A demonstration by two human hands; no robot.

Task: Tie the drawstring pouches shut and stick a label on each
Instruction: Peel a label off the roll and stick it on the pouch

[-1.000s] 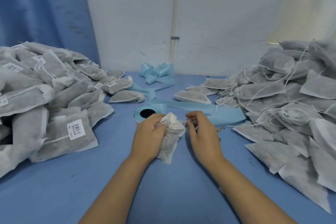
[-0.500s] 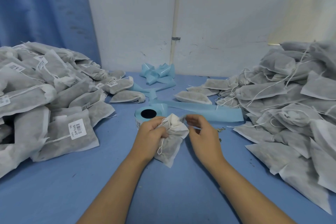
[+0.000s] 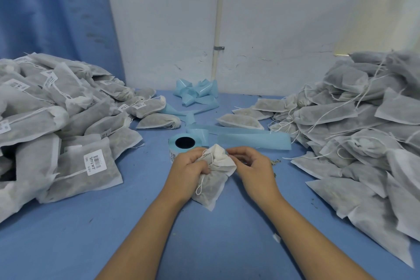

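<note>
A grey drawstring pouch [image 3: 212, 185] with a bunched white neck sits in the middle of the blue table. My left hand [image 3: 188, 169] grips it around the neck, and a loop of white string hangs below that hand. My right hand [image 3: 252, 166] has curled fingers at the top of the pouch's neck, pinching the drawstring there. Just behind both hands stands a label roll [image 3: 184, 143] with a light blue backing strip [image 3: 254, 141] trailing to the right.
A pile of labelled pouches [image 3: 56, 129] fills the left side. A heap of unlabelled pouches [image 3: 363, 134] with loose strings fills the right. Crumpled blue backing strip [image 3: 196, 94] lies at the back by the wall. Bare blue tabletop [image 3: 113, 234] lies in front.
The pouch has shifted slightly down and toward me in my left hand. My right hand has moved up to the neck's top, and the string loop now hangs lower.
</note>
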